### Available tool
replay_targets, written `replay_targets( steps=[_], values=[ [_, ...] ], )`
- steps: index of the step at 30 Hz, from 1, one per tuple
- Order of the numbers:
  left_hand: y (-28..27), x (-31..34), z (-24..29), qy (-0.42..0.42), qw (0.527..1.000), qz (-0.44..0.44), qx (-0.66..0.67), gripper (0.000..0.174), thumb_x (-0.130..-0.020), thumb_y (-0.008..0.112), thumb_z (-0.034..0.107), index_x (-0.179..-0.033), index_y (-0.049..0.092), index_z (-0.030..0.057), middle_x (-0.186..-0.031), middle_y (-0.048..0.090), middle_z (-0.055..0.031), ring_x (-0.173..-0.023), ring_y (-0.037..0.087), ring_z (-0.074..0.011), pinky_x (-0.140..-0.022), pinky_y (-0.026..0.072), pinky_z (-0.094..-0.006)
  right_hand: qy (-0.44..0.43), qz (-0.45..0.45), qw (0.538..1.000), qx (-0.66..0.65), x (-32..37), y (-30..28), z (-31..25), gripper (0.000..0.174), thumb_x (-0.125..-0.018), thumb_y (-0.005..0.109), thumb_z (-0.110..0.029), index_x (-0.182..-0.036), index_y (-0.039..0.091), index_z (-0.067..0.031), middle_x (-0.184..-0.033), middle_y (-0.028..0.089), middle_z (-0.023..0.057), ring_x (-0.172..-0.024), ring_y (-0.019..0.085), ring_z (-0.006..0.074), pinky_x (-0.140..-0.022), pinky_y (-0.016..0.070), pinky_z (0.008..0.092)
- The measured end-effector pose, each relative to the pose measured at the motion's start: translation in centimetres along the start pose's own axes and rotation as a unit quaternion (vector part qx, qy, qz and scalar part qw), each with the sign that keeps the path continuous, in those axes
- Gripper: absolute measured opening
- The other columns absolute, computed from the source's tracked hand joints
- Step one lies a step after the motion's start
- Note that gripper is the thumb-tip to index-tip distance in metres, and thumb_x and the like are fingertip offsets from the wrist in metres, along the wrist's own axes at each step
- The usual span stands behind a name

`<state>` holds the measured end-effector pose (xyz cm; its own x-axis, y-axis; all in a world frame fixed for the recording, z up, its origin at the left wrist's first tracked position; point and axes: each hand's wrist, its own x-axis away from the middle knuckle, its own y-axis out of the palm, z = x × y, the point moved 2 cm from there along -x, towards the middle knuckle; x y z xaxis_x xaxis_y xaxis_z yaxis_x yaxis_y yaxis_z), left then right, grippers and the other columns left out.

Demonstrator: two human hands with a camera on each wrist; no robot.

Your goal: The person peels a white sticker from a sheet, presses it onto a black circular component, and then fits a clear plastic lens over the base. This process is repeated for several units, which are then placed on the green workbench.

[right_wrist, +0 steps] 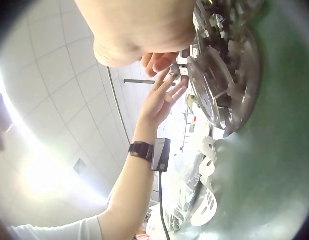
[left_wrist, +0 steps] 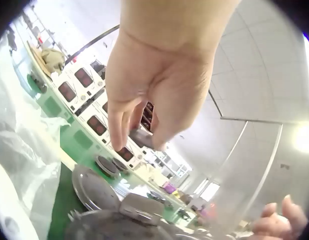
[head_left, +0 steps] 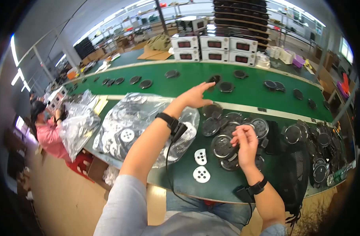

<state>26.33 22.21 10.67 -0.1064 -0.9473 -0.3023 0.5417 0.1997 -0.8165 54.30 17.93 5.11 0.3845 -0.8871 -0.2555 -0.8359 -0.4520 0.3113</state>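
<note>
My left hand (head_left: pixel 195 95) reaches over the belt's near edge, fingers extended and thumb apart. A tilted dark round part (head_left: pixel 214 80) is right at its fingertips; in the left wrist view a dark part (left_wrist: pixel 142 137) shows between fingers and thumb. My right hand (head_left: pixel 246 144) hovers with loosely curled fingers over a pile of black round parts (head_left: pixel 223 146) with shiny rims, nothing visible in its grasp. Two white plates with holes (head_left: pixel 201 174) lie left of the pile. A clear plastic bag (head_left: pixel 148 118) of similar white plates lies under my left forearm.
The green belt (head_left: pixel 121 89) carries several spaced dark round parts. Boxed units (head_left: pixel 215 49) are stacked behind it. More black parts (head_left: pixel 323 139) pile at the right, beside a black mesh bag (head_left: pixel 296 173). A person in pink (head_left: pixel 50 133) sits at left.
</note>
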Motion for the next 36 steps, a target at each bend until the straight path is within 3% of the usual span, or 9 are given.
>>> replay_targets(
  steps=[3,5,7,8,16,20,26,33,36],
  values=[
    [-5.2,3.3,1.2,-0.104,0.993,-0.056,-0.025,0.064,-0.087,0.073,0.029,-0.144,0.046,0.0131,-0.136,0.059,-0.0146,-0.107,0.066,-0.0288,-0.089,0.0543,-0.0383,-0.018,0.011,1.0,-0.003,-0.3,-0.3,0.3,0.014,-0.101,0.057,-0.017,-0.104,0.059,-0.0042,-0.089,0.063,0.0051,-0.067,0.058,0.0072,-0.059,0.0445,0.0207],
    [-8.9,7.2,-0.2,-0.136,0.986,-0.028,-0.097,0.031,-0.085,0.072,0.026,-0.107,0.07,0.0024,-0.101,0.073,-0.0134,-0.09,0.071,-0.0258,-0.079,0.0555,-0.0365,-0.016,0.012,1.0,-0.002,-0.3,-0.3,0.5,0.013,-0.101,0.057,-0.018,-0.103,0.06,-0.0048,-0.088,0.062,0.0046,-0.068,0.058,0.0073,-0.059,0.0441,0.0208],
    [-11.1,11.7,-2.3,-0.196,0.965,-0.012,-0.173,0.023,-0.083,0.069,0.024,-0.082,0.074,0.0014,-0.075,0.071,-0.0164,-0.069,0.069,-0.0293,-0.067,0.0533,-0.0387,-0.014,0.009,1.0,0.002,-0.2,-0.2,0.5,0.013,-0.101,0.057,-0.018,-0.103,0.059,-0.0049,-0.088,0.062,0.0042,-0.068,0.058,0.0074,-0.058,0.0438,0.0209],
    [-11.0,13.6,-5.3,-0.189,0.943,-0.062,-0.266,0.021,-0.084,0.066,0.022,-0.083,0.075,0.0028,-0.074,0.071,-0.017,-0.067,0.068,-0.0295,-0.066,0.0535,-0.039,-0.012,0.007,1.0,0.002,-0.3,-0.2,0.4,0.013,-0.101,0.057,-0.018,-0.102,0.059,-0.005,-0.088,0.062,0.0042,-0.068,0.058,0.0075,-0.058,0.0437,0.0209],
    [-11.5,22.8,-7.1,-0.339,0.904,-0.21,-0.151,0.028,-0.071,0.073,0.026,-0.089,0.076,0.0051,-0.081,0.074,-0.0142,-0.078,0.071,-0.0324,-0.074,0.0571,-0.0373,0.001,0.003,1.0,0.01,-0.2,-0.2,0.9,0.014,-0.101,0.057,-0.018,-0.102,0.059,-0.0051,-0.087,0.062,0.0037,-0.068,0.058,0.0075,-0.058,0.0432,0.0206],
    [-10.2,23.9,-11.1,-0.216,0.936,-0.118,-0.253,0.045,-0.058,0.085,0.031,-0.094,0.076,0.0059,-0.087,0.074,-0.0137,-0.08,0.071,-0.0321,-0.073,0.0576,-0.0381,0.004,0.007,1.0,0.014,-0.2,-0.3,1.1,0.013,-0.101,0.056,-0.018,-0.101,0.06,-0.005,-0.086,0.061,0.0031,-0.067,0.058,0.0071,-0.058,0.0431,0.0207],
    [-11.7,22.6,-10.1,-0.303,0.923,-0.153,-0.183,0.027,-0.064,0.083,0.018,-0.087,0.076,0.005,-0.079,0.073,-0.0125,-0.075,0.071,-0.0283,-0.069,0.0555,-0.0347,0.006,0.01,1.0,0.014,-0.2,-0.2,0.7,0.014,-0.101,0.056,-0.018,-0.099,0.06,-0.0043,-0.085,0.062,0.0032,-0.067,0.058,0.0072,-0.058,0.0436,0.0211],
    [-15.1,20.7,-4.0,-0.25,0.954,0.145,-0.083,0.014,-0.08,0.074,0.007,-0.087,0.069,-0.0027,-0.073,0.07,-0.0088,-0.067,0.066,-0.0143,-0.061,0.054,-0.0301,0.007,-0.011,1.0,0.015,0.0,0.0,0.8,0.015,-0.1,0.057,-0.017,-0.095,0.06,-0.0041,-0.086,0.063,0.0037,-0.068,0.058,0.0076,-0.059,0.0441,0.0214],
    [-12.7,18.4,0.4,-0.231,0.932,0.213,0.182,0.014,-0.09,0.064,0.003,-0.102,0.063,-0.006,-0.084,0.068,-0.0066,-0.072,0.065,-0.0113,-0.062,0.0542,-0.0244,0.025,-0.061,0.996,0.055,0.7,0.8,-0.6,0.011,-0.097,0.061,-0.013,-0.101,0.062,-0.0032,-0.086,0.064,0.0025,-0.072,0.059,0.0053,-0.06,0.0469,0.0206]
  ],
)
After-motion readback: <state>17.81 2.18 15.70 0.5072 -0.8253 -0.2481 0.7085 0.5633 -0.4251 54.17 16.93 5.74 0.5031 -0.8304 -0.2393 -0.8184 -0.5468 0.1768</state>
